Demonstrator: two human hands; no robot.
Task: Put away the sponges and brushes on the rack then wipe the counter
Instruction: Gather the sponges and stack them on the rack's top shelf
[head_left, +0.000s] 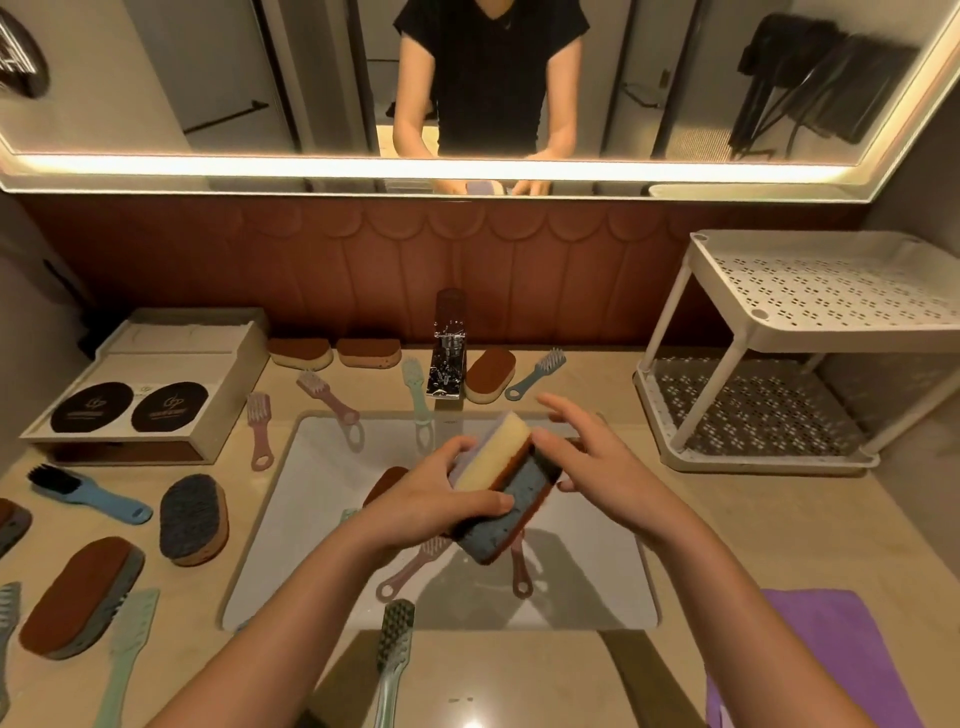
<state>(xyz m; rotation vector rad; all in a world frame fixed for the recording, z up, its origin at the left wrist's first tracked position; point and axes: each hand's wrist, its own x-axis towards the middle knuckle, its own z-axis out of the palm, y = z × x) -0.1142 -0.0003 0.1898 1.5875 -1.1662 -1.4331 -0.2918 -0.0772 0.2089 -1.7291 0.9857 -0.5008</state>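
Over the sink basin (322, 519) my left hand (436, 499) grips a stack of sponges (501, 488), a cream and brown one on top of a grey and brown one. My right hand (587, 457) touches the stack's right side with straight, spread fingers. The white two-tier rack (810, 306) stands at the right. More sponges (192, 519) and several brushes (85, 491) lie scattered on the beige counter (753, 530). Two pink brushes (410, 566) lie in the basin under the hands.
A chrome faucet (447, 358) stands behind the basin with sponges (491, 374) and brushes (535, 371) around it. A cream box (150, 384) sits at back left. A purple cloth (831, 649) lies at front right. A mirror hangs above.
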